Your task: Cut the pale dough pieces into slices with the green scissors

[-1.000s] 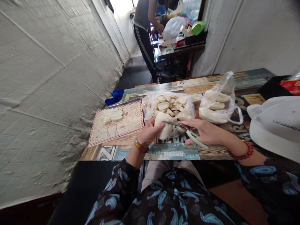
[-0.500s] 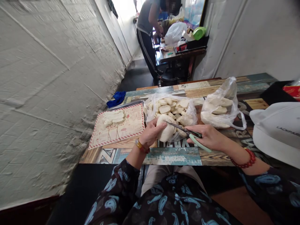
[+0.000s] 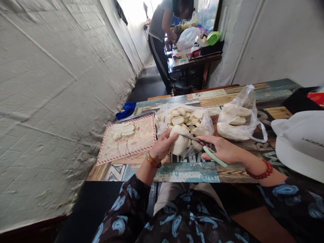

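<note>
My left hand [image 3: 163,145] grips a round, pale bun [image 3: 178,141] by its left side, thumb on top. In my right hand [image 3: 224,148] is a pair of scissors [image 3: 212,154] with light green handles. Their dark blades point left and meet the upper right part of the bun. Just behind lies an open clear plastic bag [image 3: 162,116] full of pale, flat slices [image 3: 177,120]. To its right, a second plastic bag [image 3: 249,98] holds several larger pale pieces [image 3: 231,130].
On the left, a red-bordered paper sheet [image 3: 113,153] carries pale pieces [image 3: 126,131] and partly covers a metal tray [image 3: 141,115]. A blue cloth [image 3: 126,109] lies by the wall. A white cap [image 3: 301,145] sits at right. Beyond, a person [image 3: 162,37] bends over another table [image 3: 197,61].
The scissors' handles have drawn slightly closer together, with the blades still at the bun. My view has shifted slightly. The far person leans lower over the other table.
</note>
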Demonstrator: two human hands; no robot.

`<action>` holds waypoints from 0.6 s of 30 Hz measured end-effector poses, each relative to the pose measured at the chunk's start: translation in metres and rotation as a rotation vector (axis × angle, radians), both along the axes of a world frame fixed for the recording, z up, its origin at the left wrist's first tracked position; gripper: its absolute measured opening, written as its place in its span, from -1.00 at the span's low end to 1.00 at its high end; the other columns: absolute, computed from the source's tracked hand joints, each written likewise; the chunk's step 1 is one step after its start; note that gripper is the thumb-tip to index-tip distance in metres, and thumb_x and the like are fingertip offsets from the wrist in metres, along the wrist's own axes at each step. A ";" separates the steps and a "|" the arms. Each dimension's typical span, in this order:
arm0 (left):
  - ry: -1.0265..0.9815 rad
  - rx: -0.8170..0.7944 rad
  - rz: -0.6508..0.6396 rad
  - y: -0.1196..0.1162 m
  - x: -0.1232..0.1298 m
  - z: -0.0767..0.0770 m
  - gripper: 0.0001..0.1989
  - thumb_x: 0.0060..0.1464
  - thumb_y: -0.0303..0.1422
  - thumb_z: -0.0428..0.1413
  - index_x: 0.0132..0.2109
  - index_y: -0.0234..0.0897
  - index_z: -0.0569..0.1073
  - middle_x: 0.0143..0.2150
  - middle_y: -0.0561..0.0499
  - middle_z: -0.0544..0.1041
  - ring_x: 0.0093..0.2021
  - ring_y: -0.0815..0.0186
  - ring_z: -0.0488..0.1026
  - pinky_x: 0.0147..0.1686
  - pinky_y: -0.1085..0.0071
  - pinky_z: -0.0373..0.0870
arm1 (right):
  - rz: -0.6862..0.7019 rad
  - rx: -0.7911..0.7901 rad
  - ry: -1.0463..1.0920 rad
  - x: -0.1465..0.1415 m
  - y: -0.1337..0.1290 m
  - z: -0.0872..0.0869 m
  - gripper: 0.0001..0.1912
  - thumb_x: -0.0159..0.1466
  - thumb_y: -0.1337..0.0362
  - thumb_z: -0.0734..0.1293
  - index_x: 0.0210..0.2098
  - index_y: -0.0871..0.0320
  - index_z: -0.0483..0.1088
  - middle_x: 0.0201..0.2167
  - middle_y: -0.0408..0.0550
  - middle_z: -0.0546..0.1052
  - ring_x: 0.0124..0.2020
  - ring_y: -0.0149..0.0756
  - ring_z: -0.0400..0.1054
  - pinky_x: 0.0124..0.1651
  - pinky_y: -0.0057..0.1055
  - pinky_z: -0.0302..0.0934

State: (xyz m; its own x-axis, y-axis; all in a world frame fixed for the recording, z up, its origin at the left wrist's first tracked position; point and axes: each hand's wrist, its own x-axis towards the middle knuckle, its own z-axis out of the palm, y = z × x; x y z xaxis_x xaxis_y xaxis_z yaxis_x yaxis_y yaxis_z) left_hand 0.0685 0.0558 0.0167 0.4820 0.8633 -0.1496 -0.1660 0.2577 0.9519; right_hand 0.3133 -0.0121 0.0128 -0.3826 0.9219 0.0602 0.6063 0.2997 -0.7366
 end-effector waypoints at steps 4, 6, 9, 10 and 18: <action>0.050 0.032 -0.034 0.000 -0.001 0.000 -0.48 -0.07 -0.06 0.33 -0.05 -0.33 0.56 -0.21 -0.07 0.61 -0.24 0.27 0.51 -0.21 0.44 0.40 | -0.022 -0.011 0.000 -0.004 0.005 0.001 -0.31 0.12 0.07 0.44 0.20 0.22 0.37 -0.07 0.11 0.57 -0.13 -0.08 0.48 -0.03 -0.16 0.39; 0.089 0.056 -0.054 0.000 -0.001 0.000 -0.50 -0.05 -0.06 0.32 -0.06 -0.34 0.56 -0.20 -0.07 0.61 -0.24 0.27 0.50 -0.22 0.44 0.39 | -0.018 -0.005 -0.016 -0.006 0.008 0.003 -0.29 0.11 0.04 0.45 0.19 0.22 0.39 -0.02 0.14 0.56 -0.10 -0.04 0.48 -0.02 -0.15 0.39; 0.141 0.071 -0.077 0.001 -0.001 0.001 -0.51 -0.04 -0.06 0.30 -0.07 -0.33 0.54 -0.20 -0.06 0.60 -0.24 0.27 0.50 -0.23 0.43 0.38 | -0.002 -0.001 -0.033 -0.008 0.012 0.006 -0.33 0.12 0.02 0.45 0.15 0.22 0.43 -0.03 0.15 0.58 -0.13 -0.03 0.50 -0.05 -0.15 0.40; 0.153 0.070 -0.082 0.002 -0.002 0.002 -0.51 -0.03 -0.06 0.30 -0.07 -0.33 0.54 -0.21 -0.06 0.60 -0.24 0.27 0.49 -0.24 0.43 0.38 | 0.003 -0.001 -0.030 -0.008 0.012 0.006 -0.36 0.14 0.02 0.44 0.13 0.22 0.45 -0.06 0.14 0.59 -0.15 -0.03 0.50 -0.06 -0.14 0.41; 0.129 0.062 -0.091 0.008 0.001 0.007 -0.51 -0.05 -0.08 0.32 -0.08 -0.35 0.53 -0.25 -0.04 0.57 -0.32 0.34 0.45 -0.29 0.48 0.35 | 0.013 0.065 0.004 0.002 0.015 -0.001 -0.46 0.19 0.02 0.41 0.07 0.19 0.49 -0.16 0.10 0.63 -0.09 0.00 0.51 0.01 -0.10 0.39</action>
